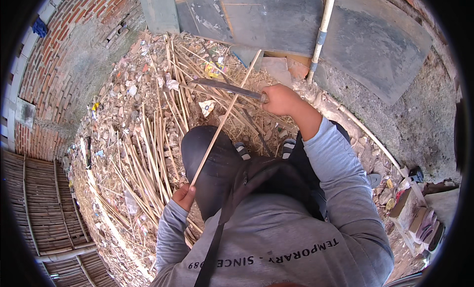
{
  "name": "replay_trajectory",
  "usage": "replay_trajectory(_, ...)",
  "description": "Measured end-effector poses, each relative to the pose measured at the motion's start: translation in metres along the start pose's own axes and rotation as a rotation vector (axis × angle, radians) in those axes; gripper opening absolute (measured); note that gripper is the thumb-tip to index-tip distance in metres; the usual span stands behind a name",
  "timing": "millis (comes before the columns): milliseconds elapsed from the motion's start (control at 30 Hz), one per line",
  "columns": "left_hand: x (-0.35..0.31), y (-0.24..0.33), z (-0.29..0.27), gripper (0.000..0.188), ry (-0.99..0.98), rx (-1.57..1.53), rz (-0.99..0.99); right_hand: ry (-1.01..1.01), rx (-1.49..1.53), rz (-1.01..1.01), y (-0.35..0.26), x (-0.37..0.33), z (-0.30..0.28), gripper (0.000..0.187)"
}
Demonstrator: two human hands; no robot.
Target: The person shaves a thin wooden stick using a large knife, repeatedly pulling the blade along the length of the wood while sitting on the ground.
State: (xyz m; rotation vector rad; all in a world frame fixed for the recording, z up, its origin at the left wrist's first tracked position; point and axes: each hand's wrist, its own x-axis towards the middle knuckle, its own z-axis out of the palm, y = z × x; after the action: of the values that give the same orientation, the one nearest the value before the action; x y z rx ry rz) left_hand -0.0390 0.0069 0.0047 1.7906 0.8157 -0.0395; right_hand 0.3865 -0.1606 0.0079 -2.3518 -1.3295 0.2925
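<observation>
My left hand (pixel 184 196) is closed round the near end of a long, thin bamboo strip (pixel 216 135), which slants away to the upper right across my left knee. My right hand (pixel 279 100) grips the handle of a machete (pixel 226 86). Its long dark blade points left and crosses the strip near the strip's far part; whether the two touch, I cannot tell. Many more bamboo strips (pixel 148 158) lie in a loose bundle on the ground to the left of my knee, and others are scattered beyond the blade.
Rubble and litter (pixel 118 109) cover the ground. A brick wall (pixel 54 79) rises at left, above a slatted bamboo panel (pixel 39 203). Grey boards (pixel 276 15) and a pale pole (pixel 322 37) stand at the back. Sandals (pixel 427 228) sit at the right.
</observation>
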Motion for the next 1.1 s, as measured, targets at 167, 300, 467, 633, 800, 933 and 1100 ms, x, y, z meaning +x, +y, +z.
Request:
replay_trajectory(167, -0.004, -0.001, 0.005, 0.037, 0.130, 0.345, 0.162, -0.200, 0.050, -0.217, -0.051, -0.015, -0.002, 0.041)
replay_trajectory(300, -0.002, -0.003, 0.006, 0.043, 0.194, 0.481, 0.205, -0.246, 0.050, -0.298, -0.053, -0.014, -0.003, 0.042)
replay_trajectory(467, -0.003, 0.006, 0.012, 0.044, 0.211, 0.428, 0.148, -0.027, 0.020, -0.102, -0.025, -0.008, 0.001, 0.035)
replay_trajectory(633, 0.002, 0.012, 0.016, 0.038, 0.236, 0.501, 0.126, -0.125, -0.044, -0.080, -0.040, -0.012, -0.007, 0.026)
replay_trajectory(800, 0.010, 0.000, 0.015, 0.039, 0.260, 0.538, 0.192, -0.238, -0.030, -0.228, -0.062, -0.017, -0.001, 0.025)
replay_trajectory(933, 0.015, -0.008, 0.014, 0.039, 0.277, 0.466, 0.205, -0.123, 0.244, -0.130, -0.025, 0.004, 0.009, 0.030)
replay_trajectory(1100, 0.014, 0.000, 0.013, 0.038, 0.261, 0.561, 0.153, 0.012, 0.125, 0.023, -0.001, 0.010, 0.005, 0.034)
